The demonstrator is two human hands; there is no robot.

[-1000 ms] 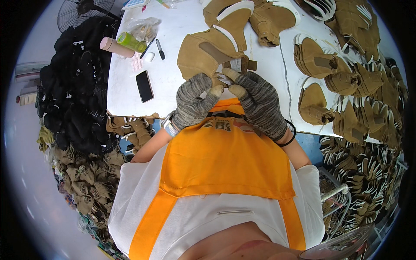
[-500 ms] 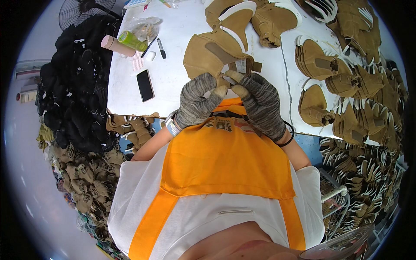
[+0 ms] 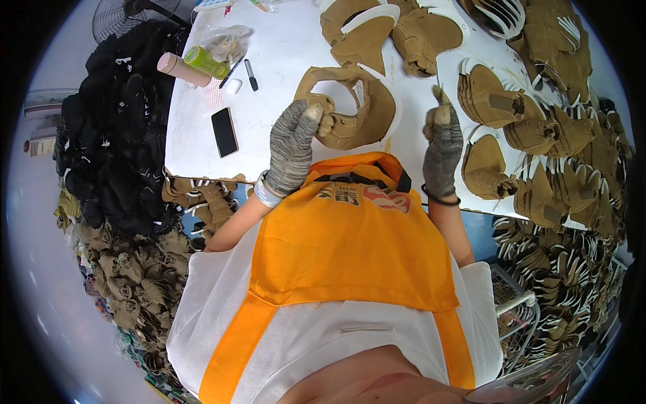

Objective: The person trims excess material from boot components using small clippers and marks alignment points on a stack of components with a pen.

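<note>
My left hand (image 3: 293, 147), in a grey knit glove with pale fingertips, pinches the left edge of a brown suede shoe upper (image 3: 373, 124). The upper has a white band along its right side and stands curled open, its opening showing the white table through it. To the right, apart from the upper, my right hand (image 3: 442, 149) is raised in a matching glove. Its fingers close on a thin pointed tool (image 3: 439, 87) that sticks up past the fingertips; its exact kind is too small to make out.
More brown shoe uppers (image 3: 363, 40) lie beyond, and stacks of them (image 3: 488, 97) fill the table's right side. On the left of the white table (image 3: 195, 145) are a phone (image 3: 225, 132), pens, a pink bottle (image 3: 183, 70) and a green bottle (image 3: 206, 63). Black pieces (image 3: 124, 135) are heaped beside it.
My hands were together at the upper's near edge and have parted. The right hand moved off to the right with the thin tool; the upper has turned in my left hand, its opening now showing.
</note>
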